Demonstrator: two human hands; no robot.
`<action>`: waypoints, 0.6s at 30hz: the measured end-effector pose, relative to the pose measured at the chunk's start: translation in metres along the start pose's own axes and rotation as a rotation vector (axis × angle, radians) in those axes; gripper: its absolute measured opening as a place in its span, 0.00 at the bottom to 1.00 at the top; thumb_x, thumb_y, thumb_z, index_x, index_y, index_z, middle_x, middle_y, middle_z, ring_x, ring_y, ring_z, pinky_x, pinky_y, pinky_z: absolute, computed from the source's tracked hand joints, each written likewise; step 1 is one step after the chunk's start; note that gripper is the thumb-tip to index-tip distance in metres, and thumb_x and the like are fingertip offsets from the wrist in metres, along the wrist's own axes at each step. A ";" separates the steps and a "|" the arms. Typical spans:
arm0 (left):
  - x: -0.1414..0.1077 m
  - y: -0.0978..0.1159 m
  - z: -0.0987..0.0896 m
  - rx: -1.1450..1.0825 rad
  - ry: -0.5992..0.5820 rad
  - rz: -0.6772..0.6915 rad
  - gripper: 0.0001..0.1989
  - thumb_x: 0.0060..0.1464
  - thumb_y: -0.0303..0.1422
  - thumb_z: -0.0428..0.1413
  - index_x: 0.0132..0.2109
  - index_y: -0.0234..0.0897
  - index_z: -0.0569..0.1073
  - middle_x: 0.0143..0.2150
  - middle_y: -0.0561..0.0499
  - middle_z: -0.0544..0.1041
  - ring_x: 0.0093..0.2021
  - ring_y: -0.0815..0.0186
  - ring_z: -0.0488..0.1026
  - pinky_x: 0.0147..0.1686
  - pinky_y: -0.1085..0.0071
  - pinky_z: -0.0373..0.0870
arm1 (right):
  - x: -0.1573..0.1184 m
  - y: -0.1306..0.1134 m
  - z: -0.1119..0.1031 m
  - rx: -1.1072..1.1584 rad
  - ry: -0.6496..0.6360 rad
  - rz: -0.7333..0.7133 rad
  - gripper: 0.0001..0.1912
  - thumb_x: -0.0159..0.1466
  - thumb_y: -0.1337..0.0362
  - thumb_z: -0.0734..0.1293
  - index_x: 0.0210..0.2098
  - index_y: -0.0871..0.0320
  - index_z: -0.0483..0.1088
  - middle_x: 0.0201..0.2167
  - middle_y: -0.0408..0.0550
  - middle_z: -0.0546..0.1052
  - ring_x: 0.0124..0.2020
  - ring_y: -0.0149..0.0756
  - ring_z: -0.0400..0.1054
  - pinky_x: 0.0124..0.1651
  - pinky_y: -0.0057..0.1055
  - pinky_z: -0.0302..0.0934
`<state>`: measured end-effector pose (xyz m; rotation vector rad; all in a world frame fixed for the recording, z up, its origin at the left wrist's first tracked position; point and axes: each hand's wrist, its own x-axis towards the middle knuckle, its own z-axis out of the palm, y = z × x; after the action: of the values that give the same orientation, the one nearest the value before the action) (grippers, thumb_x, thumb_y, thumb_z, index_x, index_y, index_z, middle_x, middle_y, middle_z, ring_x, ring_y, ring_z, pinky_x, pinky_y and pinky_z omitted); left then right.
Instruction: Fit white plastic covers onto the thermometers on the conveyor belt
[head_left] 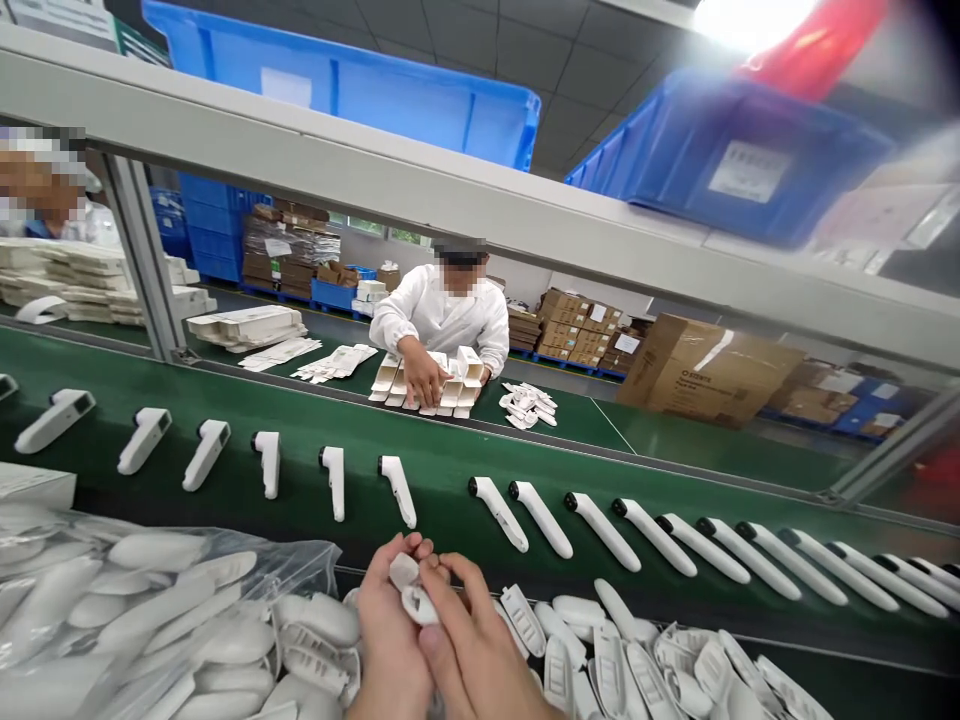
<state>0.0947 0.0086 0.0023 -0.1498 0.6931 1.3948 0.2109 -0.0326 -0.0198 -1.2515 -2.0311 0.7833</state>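
At the bottom centre, my left hand (391,640) and my right hand (476,640) are close together. White plastic pieces (418,604) show between them, with my left fingers curled round one and my right fingers and thumb against another. Loose white covers (559,670) lie in a pile right of my hands. On the left, a clear plastic bag (225,550) holds more white covers. Beyond my hands, a row of white handheld devices with dark ends (397,490) lies on the green belt (442,500).
A metal shelf beam (360,175) crosses overhead, bearing blue bins (345,90). Across the line, a person in white (442,320) handles open white boxes (386,380). Another person (90,220) is at the far left. A large carton (705,370) stands behind.
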 end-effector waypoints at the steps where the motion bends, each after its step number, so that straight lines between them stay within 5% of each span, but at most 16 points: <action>1: -0.003 -0.006 0.000 -0.010 0.016 0.012 0.08 0.61 0.32 0.50 0.33 0.36 0.67 0.27 0.53 0.69 0.24 0.71 0.70 0.25 0.76 0.71 | 0.001 -0.001 0.004 0.002 0.024 0.017 0.24 0.74 0.52 0.55 0.68 0.40 0.54 0.66 0.45 0.56 0.59 0.46 0.62 0.59 0.33 0.62; 5: -0.013 -0.030 -0.001 0.092 0.007 -0.004 0.03 0.61 0.31 0.54 0.41 0.37 0.72 0.37 0.50 0.75 0.38 0.65 0.76 0.36 0.74 0.74 | 0.004 0.012 0.000 -0.006 0.131 0.070 0.22 0.74 0.55 0.54 0.66 0.42 0.60 0.62 0.48 0.60 0.58 0.46 0.62 0.60 0.37 0.61; 11: -0.001 -0.051 -0.012 0.389 -0.076 -0.022 0.11 0.62 0.27 0.54 0.50 0.36 0.73 0.52 0.45 0.76 0.51 0.64 0.74 0.42 0.75 0.71 | -0.007 0.028 -0.024 0.121 0.181 0.178 0.21 0.73 0.52 0.57 0.61 0.46 0.67 0.57 0.48 0.65 0.59 0.45 0.61 0.61 0.37 0.59; 18: -0.001 -0.050 -0.027 0.793 -0.262 0.004 0.21 0.53 0.36 0.64 0.52 0.35 0.73 0.48 0.45 0.78 0.49 0.58 0.74 0.48 0.67 0.70 | -0.021 0.051 -0.038 0.358 0.223 0.301 0.22 0.58 0.62 0.68 0.52 0.53 0.74 0.49 0.48 0.74 0.50 0.46 0.67 0.54 0.39 0.62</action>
<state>0.1315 -0.0152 -0.0337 0.6477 0.9694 1.0287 0.2752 -0.0262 -0.0377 -1.3762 -1.4667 1.0425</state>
